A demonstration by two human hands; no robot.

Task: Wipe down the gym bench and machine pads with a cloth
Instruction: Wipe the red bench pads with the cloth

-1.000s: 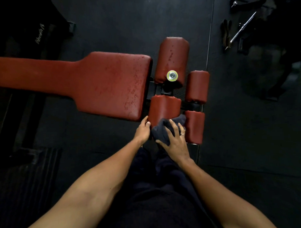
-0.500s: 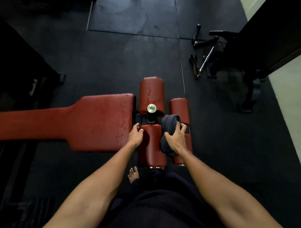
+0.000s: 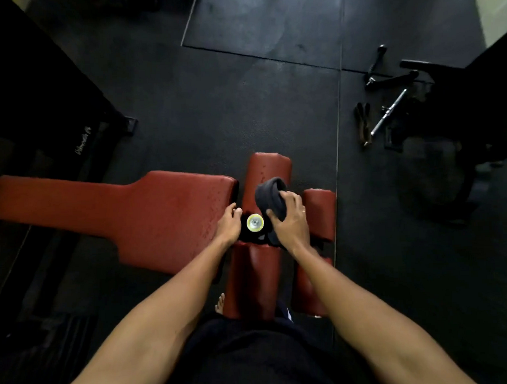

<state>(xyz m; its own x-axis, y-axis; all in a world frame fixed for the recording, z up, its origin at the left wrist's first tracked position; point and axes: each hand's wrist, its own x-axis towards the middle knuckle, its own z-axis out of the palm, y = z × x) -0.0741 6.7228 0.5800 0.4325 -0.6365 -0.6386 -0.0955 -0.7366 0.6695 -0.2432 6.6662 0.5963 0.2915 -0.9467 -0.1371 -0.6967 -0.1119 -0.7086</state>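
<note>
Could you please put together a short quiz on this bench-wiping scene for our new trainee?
1. Which hand holds the dark cloth? A) left hand B) right hand C) both
2. True or false: the left hand grips a spray bottle.
3. Fill in: the yellow-rimmed cap sits between the two ____.
Key: 1 B; 2 false; 3 hands.

Dark rubber floor point(image 3: 272, 119) carries the red padded desk point(image 3: 161, 212); off to the right lie a steel bar point(image 3: 389, 112), black handles point(image 3: 386, 78) and a strap point(image 3: 362, 122).
</note>
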